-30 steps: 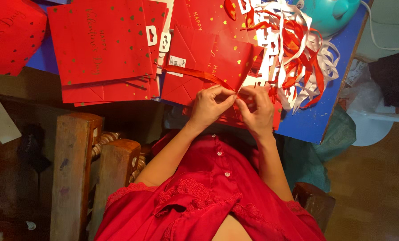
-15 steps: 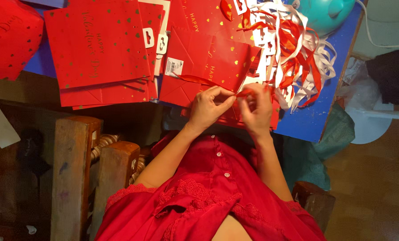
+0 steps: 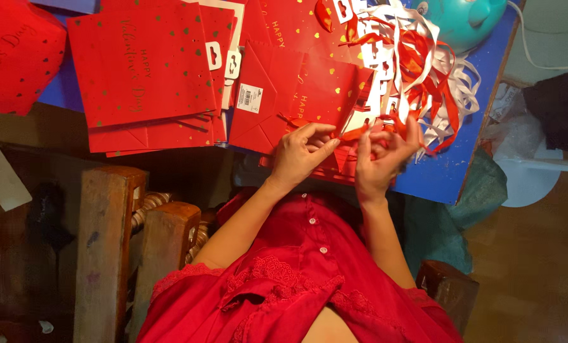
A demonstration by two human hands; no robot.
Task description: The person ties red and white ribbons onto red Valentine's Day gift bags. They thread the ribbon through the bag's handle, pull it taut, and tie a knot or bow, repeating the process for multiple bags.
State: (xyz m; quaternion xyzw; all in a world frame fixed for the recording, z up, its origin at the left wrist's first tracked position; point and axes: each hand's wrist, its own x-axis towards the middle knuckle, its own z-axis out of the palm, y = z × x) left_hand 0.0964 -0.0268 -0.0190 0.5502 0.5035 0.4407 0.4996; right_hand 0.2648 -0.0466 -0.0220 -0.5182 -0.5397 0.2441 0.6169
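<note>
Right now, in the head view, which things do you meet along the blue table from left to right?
Red heart-shaped item → stack of red gift bags → left hand → right hand → red and white ribbon pile → teal balloon.

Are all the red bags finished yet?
Not all. A flat stack of red paper bags lies at one side, looking done. The left hand and right hand pinch a red ribbon at another red bag. A heap of loose ribbons remains.
</note>
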